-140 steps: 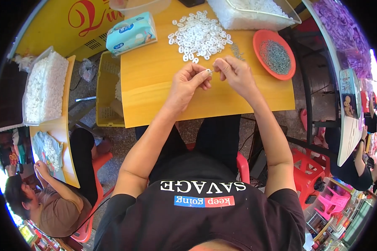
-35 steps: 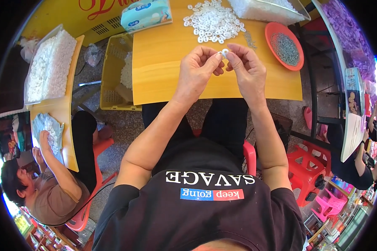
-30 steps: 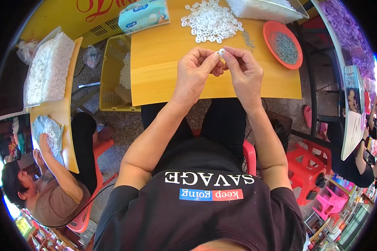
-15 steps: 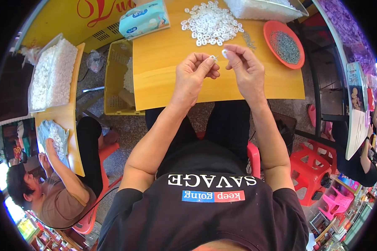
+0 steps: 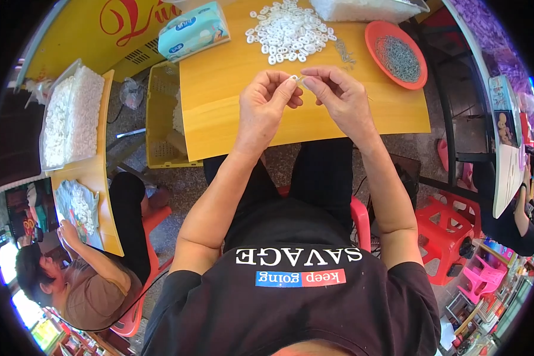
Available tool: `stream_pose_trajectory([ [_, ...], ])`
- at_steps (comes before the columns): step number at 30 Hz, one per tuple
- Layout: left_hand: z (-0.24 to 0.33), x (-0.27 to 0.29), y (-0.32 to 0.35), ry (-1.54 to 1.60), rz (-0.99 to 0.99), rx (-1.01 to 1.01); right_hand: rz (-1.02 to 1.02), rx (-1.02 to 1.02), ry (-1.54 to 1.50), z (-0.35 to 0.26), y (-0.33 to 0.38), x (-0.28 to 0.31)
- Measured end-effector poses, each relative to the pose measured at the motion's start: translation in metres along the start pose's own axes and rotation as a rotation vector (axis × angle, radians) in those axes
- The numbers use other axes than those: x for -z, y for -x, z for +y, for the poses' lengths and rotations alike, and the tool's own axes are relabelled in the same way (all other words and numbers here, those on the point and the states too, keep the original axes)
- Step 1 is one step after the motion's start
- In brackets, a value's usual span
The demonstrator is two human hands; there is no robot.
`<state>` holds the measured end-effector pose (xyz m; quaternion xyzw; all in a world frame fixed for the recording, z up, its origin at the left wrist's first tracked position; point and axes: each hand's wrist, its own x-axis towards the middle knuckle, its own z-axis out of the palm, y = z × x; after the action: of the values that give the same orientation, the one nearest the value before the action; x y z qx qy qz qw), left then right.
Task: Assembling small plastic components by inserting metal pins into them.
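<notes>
On the yellow wooden counter [image 5: 231, 113], a teal tissue packet [image 5: 193, 28] lies far left of the white plastic rings [image 5: 291, 29], while both hands [image 5: 267, 104] [image 5: 338, 95] pinch one small white ring [image 5: 294, 78] between them.

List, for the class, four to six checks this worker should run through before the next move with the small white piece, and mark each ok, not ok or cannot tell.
1. Small white ring pinched at the left hand fingertips: ok.
2. Right hand close enough to work on the ring: ok, its fingertips meet the left hand's over the yellow table.
3. Whether the right hand holds a metal part: cannot tell, too small.
4. Pile of white rings in reach: ok, just beyond the hands.
5. Red dish of small grey metal parts in reach: ok, ahead of the right hand.
6. Table edge under the hands bare: ok.
</notes>
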<state>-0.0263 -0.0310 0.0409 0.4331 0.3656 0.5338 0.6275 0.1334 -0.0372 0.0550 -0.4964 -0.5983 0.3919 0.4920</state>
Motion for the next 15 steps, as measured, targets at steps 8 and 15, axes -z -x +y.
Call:
stream_pose_trajectory([
  [8, 0.0000, -0.0041, 0.0010, -0.105, -0.019, -0.029, -0.034, -0.045, -0.036, 0.0018, -0.0003, 0.0027],
  [15, -0.0036, -0.0051, -0.0031, 0.031, -0.014, 0.039, -0.022, -0.034, -0.088, 0.0051, -0.0019, 0.0047],
])
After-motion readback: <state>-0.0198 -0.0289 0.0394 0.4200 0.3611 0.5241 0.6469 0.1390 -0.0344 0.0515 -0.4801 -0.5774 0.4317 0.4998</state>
